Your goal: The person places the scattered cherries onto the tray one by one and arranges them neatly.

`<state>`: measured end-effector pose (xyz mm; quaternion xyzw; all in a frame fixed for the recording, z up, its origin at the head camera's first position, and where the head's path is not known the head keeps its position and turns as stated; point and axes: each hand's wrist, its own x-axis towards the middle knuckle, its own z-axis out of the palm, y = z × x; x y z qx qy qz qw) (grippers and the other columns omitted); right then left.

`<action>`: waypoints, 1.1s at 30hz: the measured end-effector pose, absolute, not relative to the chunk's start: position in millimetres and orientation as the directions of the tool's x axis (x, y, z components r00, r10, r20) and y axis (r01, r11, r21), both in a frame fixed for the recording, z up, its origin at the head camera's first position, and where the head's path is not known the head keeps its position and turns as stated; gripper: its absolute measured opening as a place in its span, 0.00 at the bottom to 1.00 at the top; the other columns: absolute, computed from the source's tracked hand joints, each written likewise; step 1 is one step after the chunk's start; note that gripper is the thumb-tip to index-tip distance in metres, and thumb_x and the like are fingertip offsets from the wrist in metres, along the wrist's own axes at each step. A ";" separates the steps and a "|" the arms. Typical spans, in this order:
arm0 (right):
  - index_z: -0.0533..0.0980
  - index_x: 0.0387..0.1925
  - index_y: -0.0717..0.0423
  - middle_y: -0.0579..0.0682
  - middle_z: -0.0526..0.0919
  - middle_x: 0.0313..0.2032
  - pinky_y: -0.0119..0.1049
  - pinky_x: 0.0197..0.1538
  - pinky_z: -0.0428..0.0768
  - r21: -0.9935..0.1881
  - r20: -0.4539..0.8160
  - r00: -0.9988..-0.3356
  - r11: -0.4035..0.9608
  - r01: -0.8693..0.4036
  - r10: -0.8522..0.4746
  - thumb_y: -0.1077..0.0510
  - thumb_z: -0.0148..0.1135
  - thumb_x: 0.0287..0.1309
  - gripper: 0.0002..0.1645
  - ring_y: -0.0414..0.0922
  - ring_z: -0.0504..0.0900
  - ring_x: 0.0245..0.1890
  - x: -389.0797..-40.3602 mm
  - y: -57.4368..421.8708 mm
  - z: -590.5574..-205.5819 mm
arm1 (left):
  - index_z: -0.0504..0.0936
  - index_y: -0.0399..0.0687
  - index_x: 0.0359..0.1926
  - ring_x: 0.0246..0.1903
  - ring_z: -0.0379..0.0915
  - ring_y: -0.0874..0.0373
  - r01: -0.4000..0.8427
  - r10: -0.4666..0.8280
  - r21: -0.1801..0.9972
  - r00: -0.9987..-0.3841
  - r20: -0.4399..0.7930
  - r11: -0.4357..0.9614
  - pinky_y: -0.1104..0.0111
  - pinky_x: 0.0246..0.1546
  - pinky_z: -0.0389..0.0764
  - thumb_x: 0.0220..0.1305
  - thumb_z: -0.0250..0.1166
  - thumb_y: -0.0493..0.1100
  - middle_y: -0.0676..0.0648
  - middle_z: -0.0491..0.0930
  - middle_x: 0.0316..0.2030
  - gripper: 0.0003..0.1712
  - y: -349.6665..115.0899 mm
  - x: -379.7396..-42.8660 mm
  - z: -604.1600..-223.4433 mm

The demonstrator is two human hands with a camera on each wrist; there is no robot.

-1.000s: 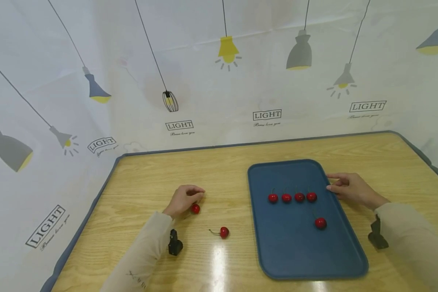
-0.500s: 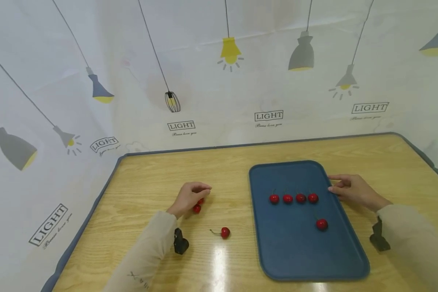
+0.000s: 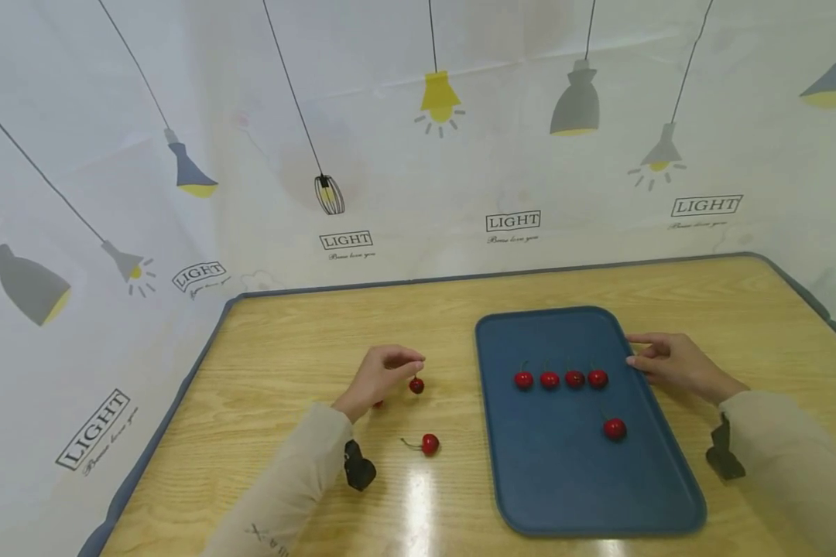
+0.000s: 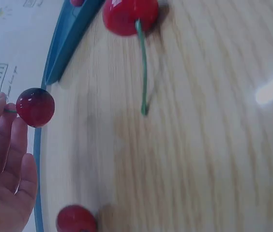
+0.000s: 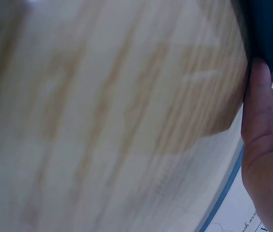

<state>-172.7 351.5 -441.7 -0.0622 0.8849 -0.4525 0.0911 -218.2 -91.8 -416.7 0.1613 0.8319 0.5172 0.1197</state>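
My left hand (image 3: pixel 379 379) pinches a dark red cherry (image 3: pixel 416 385) by its green stem, and the fruit hangs below the fingertips above the table. In the left wrist view this held cherry (image 4: pixel 36 107) is beyond the thumb and fingers. Another cherry (image 3: pixel 378 404) lies partly hidden behind the left hand. Closer to the table's front, a cherry (image 3: pixel 429 444) rests with its stem pointing left. My right hand (image 3: pixel 679 363) holds the right rim of a blue tray (image 3: pixel 571 487), thumb and fingers at its edge; the right wrist view shows the tray's edge (image 5: pixel 262 29) between them.
On the tray, a row of several cherries (image 3: pixel 549 380) lies across the upper half, with a single cherry (image 3: pixel 615 428) below its right end. The wood table (image 3: pixel 286 333) meets a lamp-printed wall covering (image 3: pixel 390 155) at the back.
My left hand has lifted the cherry by its stem and moved right toward the tray, uncovering then partly covering the cherry behind it. The right hand stays at the tray rim.
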 end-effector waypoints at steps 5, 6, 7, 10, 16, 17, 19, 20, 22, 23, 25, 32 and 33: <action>0.59 0.58 0.74 0.59 0.78 0.35 0.33 0.33 0.78 -0.815 -0.100 -0.977 0.578 -0.028 -0.189 0.56 0.56 0.57 0.34 0.38 0.79 0.31 -171.8 351.7 -442.2 | 0.79 0.34 0.41 0.33 0.76 0.57 0.136 0.431 0.923 -0.902 -0.035 0.360 0.59 0.40 0.74 0.57 0.61 0.39 0.45 0.80 0.36 0.13 -78.8 -212.7 -414.8; 0.59 0.58 0.73 0.59 0.78 0.35 0.33 0.33 0.78 -0.817 -0.100 -0.978 0.576 -0.025 -0.185 0.56 0.56 0.57 0.34 0.38 0.79 0.31 -171.5 351.5 -442.3 | 0.79 0.34 0.41 0.33 0.76 0.56 0.137 0.439 0.926 -0.898 -0.034 0.352 0.57 0.40 0.74 0.57 0.61 0.38 0.44 0.80 0.36 0.13 -76.0 -211.5 -414.5; 0.59 0.58 0.73 0.59 0.78 0.35 0.33 0.33 0.78 -0.819 -0.099 -0.978 0.573 -0.025 -0.184 0.56 0.56 0.57 0.34 0.38 0.79 0.31 -171.4 351.5 -442.5 | 0.79 0.33 0.41 0.33 0.76 0.55 0.138 0.447 0.929 -0.894 -0.032 0.344 0.55 0.40 0.74 0.57 0.61 0.38 0.43 0.80 0.36 0.13 -73.2 -210.3 -414.3; 0.59 0.58 0.74 0.59 0.78 0.35 0.33 0.33 0.78 -0.825 -0.101 -0.978 0.565 -0.021 -0.185 0.56 0.56 0.57 0.34 0.38 0.79 0.31 -171.4 351.4 -443.2 | 0.79 0.34 0.42 0.33 0.76 0.53 0.129 0.473 0.936 -0.880 -0.043 0.326 0.53 0.40 0.73 0.57 0.60 0.38 0.42 0.79 0.37 0.13 -65.2 -206.8 -414.4; 0.58 0.58 0.75 0.60 0.78 0.36 0.34 0.34 0.78 -0.828 -0.107 -0.977 0.560 -0.017 -0.187 0.57 0.56 0.57 0.34 0.39 0.79 0.32 -171.7 351.1 -443.7 | 0.79 0.36 0.43 0.31 0.77 0.59 0.088 0.497 0.943 -0.863 -0.089 0.321 0.56 0.40 0.74 0.56 0.62 0.43 0.47 0.80 0.35 0.17 -48.3 -196.6 -410.6; 0.58 0.58 0.75 0.60 0.78 0.36 0.34 0.34 0.78 -0.828 -0.108 -0.977 0.561 -0.014 -0.184 0.57 0.56 0.57 0.34 0.39 0.79 0.32 -171.7 351.0 -443.4 | 0.79 0.36 0.43 0.30 0.76 0.59 0.084 0.502 0.946 -0.860 -0.090 0.314 0.56 0.40 0.74 0.56 0.63 0.44 0.46 0.80 0.35 0.17 -45.0 -194.6 -409.7; 0.58 0.58 0.75 0.60 0.78 0.35 0.34 0.33 0.78 -0.826 -0.103 -0.977 0.563 -0.020 -0.185 0.57 0.56 0.57 0.34 0.39 0.79 0.32 -172.1 351.3 -443.4 | 0.80 0.35 0.42 0.30 0.76 0.59 0.068 0.508 0.953 -0.856 -0.097 0.296 0.55 0.40 0.74 0.56 0.62 0.42 0.45 0.80 0.35 0.16 -37.6 -189.6 -405.1; 0.58 0.58 0.75 0.60 0.78 0.35 0.34 0.33 0.78 -0.825 -0.102 -0.978 0.565 -0.021 -0.184 0.57 0.56 0.57 0.34 0.39 0.79 0.32 -172.1 351.3 -443.2 | 0.79 0.34 0.42 0.30 0.76 0.59 0.064 0.509 0.955 -0.856 -0.096 0.288 0.55 0.40 0.73 0.56 0.62 0.41 0.44 0.80 0.36 0.15 -33.4 -186.2 -401.2; 0.58 0.58 0.75 0.60 0.78 0.35 0.34 0.33 0.78 -0.822 -0.096 -0.978 0.569 -0.026 -0.184 0.57 0.56 0.57 0.34 0.40 0.79 0.32 -172.4 351.4 -443.3 | 0.79 0.33 0.41 0.32 0.76 0.57 0.044 0.504 0.959 -0.857 -0.108 0.280 0.56 0.40 0.74 0.57 0.61 0.38 0.42 0.80 0.36 0.14 -24.5 -179.0 -391.9; 0.58 0.58 0.75 0.60 0.78 0.35 0.34 0.33 0.78 -0.823 -0.096 -0.978 0.568 -0.026 -0.183 0.57 0.56 0.57 0.34 0.40 0.79 0.31 -172.4 351.4 -443.2 | 0.79 0.33 0.41 0.32 0.76 0.57 0.037 0.502 0.959 -0.857 -0.114 0.281 0.56 0.41 0.73 0.57 0.61 0.37 0.42 0.80 0.36 0.13 -20.3 -175.5 -387.8; 0.58 0.58 0.75 0.60 0.78 0.35 0.34 0.33 0.78 -0.821 -0.093 -0.979 0.570 -0.029 -0.184 0.57 0.56 0.57 0.34 0.40 0.79 0.31 -172.6 351.5 -443.3 | 0.80 0.32 0.41 0.34 0.75 0.57 0.035 0.501 0.959 -0.858 -0.116 0.282 0.60 0.41 0.74 0.57 0.60 0.36 0.42 0.80 0.37 0.12 -12.1 -170.0 -383.8; 0.59 0.58 0.74 0.60 0.78 0.35 0.34 0.33 0.78 -0.809 -0.089 -0.979 0.587 -0.036 -0.183 0.56 0.56 0.57 0.34 0.40 0.79 0.32 -172.7 352.3 -444.0 | 0.82 0.41 0.41 0.31 0.73 0.64 0.031 0.531 0.957 -0.837 -0.132 0.288 0.66 0.35 0.75 0.56 0.62 0.40 0.48 0.80 0.37 0.12 8.0 -167.0 -409.5; 0.59 0.58 0.74 0.60 0.79 0.35 0.34 0.33 0.78 -0.808 -0.089 -0.979 0.588 -0.037 -0.183 0.56 0.56 0.57 0.34 0.40 0.79 0.32 -172.7 352.6 -444.1 | 0.82 0.41 0.41 0.31 0.74 0.64 0.034 0.534 0.956 -0.835 -0.133 0.291 0.67 0.34 0.75 0.57 0.62 0.40 0.48 0.80 0.37 0.11 10.8 -165.7 -411.1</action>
